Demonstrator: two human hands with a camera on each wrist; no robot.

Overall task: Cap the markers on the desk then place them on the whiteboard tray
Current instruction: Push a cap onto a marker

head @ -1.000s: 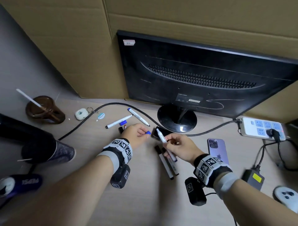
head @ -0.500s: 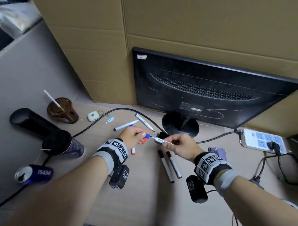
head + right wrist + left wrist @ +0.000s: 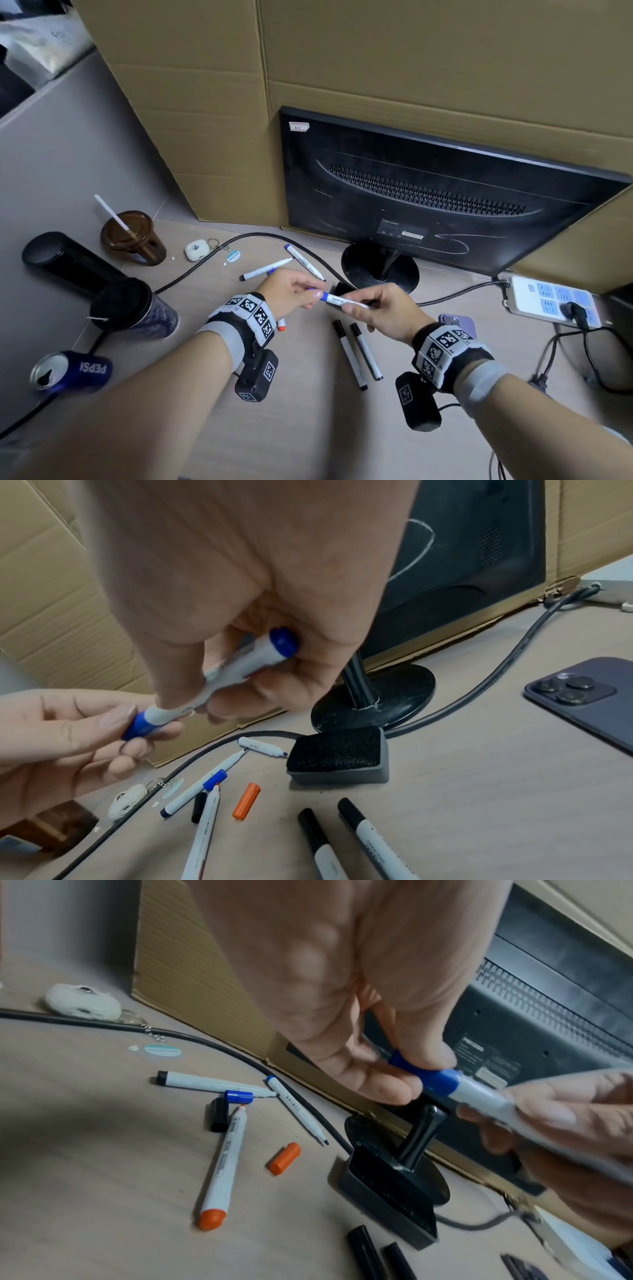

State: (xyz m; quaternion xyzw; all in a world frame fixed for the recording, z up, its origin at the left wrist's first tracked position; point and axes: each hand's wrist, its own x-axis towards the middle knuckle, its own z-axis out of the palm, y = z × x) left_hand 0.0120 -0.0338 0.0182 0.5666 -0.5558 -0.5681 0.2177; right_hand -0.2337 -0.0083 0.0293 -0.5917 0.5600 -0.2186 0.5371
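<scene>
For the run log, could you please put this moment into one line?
step: capping blue marker | left hand: pinches blue cap on its tip | right hand: grips barrel | desk: three markers uncapped

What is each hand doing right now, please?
Left hand: pinches the blue cap on the marker.
Right hand: grips the blue marker by its barrel.

Light wood-grain tabletop (image 3: 308,428). Brown cardboard sheets (image 3: 376,61) standing along far edge as backdrop. Grey partition panel (image 3: 61,164) on left side. Black monitor (image 3: 428,192) on round stand, rear face toward camera, against cardboard. Even, diffuse indoor lighting.
</scene>
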